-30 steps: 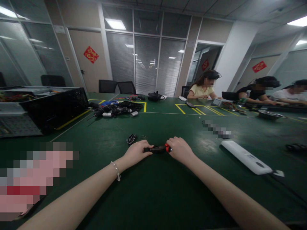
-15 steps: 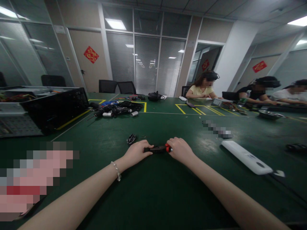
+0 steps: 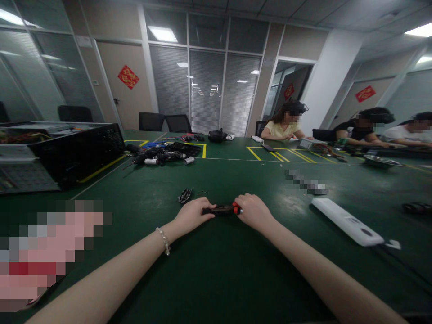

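Observation:
Both my hands rest on the green table [image 3: 219, 270] and grip one black tool with a red collar [image 3: 221, 209] that lies crosswise between them. My left hand [image 3: 191, 215], a bead bracelet on its wrist, is closed round the tool's left end. My right hand [image 3: 254, 210] is closed round the right end, beside the red collar. A small black metal part [image 3: 185, 195] lies on the table just beyond my left hand.
A white power strip [image 3: 346, 221] lies to the right. An open black computer case [image 3: 60, 153] stands at the left. A heap of tools [image 3: 162, 154] sits farther back inside yellow tape lines. Three people sit working at the far right.

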Available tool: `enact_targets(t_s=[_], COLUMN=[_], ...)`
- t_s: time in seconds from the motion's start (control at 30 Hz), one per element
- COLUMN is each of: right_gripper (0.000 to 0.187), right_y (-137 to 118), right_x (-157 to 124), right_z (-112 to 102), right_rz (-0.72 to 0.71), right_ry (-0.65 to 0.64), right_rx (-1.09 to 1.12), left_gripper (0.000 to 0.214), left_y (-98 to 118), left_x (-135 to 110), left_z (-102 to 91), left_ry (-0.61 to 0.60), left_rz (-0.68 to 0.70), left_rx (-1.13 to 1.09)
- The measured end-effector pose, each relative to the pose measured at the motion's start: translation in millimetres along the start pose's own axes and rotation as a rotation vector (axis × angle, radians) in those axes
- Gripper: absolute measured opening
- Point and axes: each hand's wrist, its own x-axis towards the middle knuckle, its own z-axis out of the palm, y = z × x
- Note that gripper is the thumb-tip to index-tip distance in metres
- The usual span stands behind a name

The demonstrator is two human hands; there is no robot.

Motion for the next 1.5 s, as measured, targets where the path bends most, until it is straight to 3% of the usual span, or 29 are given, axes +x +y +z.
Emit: enact_targets(t_s=[1.23,1.5], right_gripper=[0.018,0.017], right_y=[2.1,2.0], right_x=[0.2,-0.1], right_z=[3.7,5.5], right_rz=[-0.015,0.013], right_ry=[0.022,-0.025], right_rx=[-0.013,0.032], left_gripper=[0.029,0.028], left_y=[0.7,2.2], left_x=[-0.4,-1.8], left_z=[-1.2,-2.1], left_ry=[-0.005,-0.003], left_rz=[-0.014,-0.002], left_rx=[-0.019,-0.022])
